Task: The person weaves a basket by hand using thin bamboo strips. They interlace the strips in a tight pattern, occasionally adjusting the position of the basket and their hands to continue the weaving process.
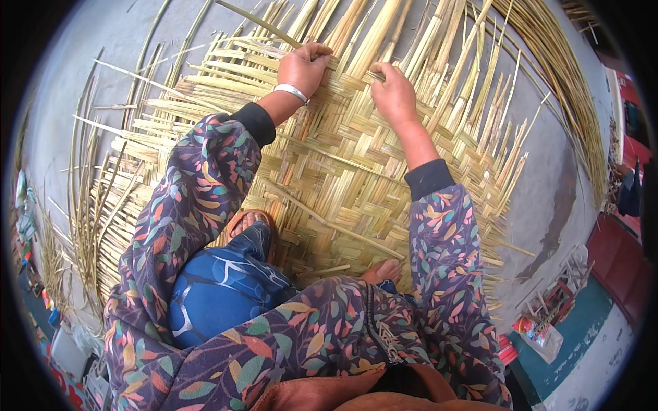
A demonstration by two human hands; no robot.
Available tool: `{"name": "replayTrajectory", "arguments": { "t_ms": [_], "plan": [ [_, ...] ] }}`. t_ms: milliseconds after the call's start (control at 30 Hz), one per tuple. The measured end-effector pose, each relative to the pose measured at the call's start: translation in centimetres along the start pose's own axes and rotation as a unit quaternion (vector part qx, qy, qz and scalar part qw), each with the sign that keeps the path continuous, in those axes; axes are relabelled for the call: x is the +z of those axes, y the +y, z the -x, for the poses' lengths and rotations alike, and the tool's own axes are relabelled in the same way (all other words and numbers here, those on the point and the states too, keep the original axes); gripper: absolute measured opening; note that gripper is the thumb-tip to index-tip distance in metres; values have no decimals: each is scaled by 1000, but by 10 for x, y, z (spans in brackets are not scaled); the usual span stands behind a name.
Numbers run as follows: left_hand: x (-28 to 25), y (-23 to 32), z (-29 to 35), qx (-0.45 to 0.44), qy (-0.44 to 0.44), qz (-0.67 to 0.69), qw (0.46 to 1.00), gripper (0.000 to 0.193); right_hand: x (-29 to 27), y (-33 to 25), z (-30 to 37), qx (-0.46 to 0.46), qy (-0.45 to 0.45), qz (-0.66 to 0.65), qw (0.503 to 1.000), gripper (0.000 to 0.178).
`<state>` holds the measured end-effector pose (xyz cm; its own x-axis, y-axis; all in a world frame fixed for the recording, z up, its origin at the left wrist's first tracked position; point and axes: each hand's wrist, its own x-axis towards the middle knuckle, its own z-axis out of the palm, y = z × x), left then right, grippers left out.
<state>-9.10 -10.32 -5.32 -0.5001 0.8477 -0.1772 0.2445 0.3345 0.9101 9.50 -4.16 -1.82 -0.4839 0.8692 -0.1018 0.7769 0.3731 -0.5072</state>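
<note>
A woven mat (343,178) of flat yellow-green split reed strips spreads beneath me, with loose strip ends fanning out at its far and left edges. My left hand (303,70), with a silver bracelet (293,93) on the wrist, is closed at the mat's far part. It grips a long greenish reed strip (264,25) that sticks out to the upper left. To its right my right hand (395,96) pinches a short bit of reed at the weave's edge. Whether both hands hold one same strip cannot be made out. Upright strips (373,38) stand between and beyond the hands.
A bundle of long reeds (558,75) lies on the grey floor (548,205) at the far right. Thin loose stalks (86,171) lie along the left. My sandalled foot (248,222) rests on the mat. A dark red panel (620,264) and a small rack (558,291) stand at right.
</note>
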Motion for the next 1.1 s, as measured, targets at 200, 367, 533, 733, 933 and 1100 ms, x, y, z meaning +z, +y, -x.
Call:
{"name": "replayTrajectory", "arguments": {
  "t_ms": [200, 367, 533, 733, 933, 1100],
  "plan": [
    [-6, 4, 3, -27, -15, -100, 994, 24, 3, -20, 31, -31, 30, 84, 996, 32],
    [-10, 0, -4, 52, -29, -182, 982, 25, 13, -21, 33, -115, 35, 225, 967, 30],
    [-10, 4, -7, 57, -46, -205, 976, 26, 17, -12, 34, -141, 26, 246, 959, 31],
    [-15, -9, 1, 71, -34, -103, 992, 24, 9, -10, 34, -106, -42, 225, 968, 34],
    [-41, -6, 22, 49, -61, -85, 993, 28, -45, -6, 18, 121, -51, -141, 981, 36],
    [-5, 38, 38, 106, -213, -183, 954, 28, -52, 11, -26, 79, -22, -61, 995, 41]
  ]
}}
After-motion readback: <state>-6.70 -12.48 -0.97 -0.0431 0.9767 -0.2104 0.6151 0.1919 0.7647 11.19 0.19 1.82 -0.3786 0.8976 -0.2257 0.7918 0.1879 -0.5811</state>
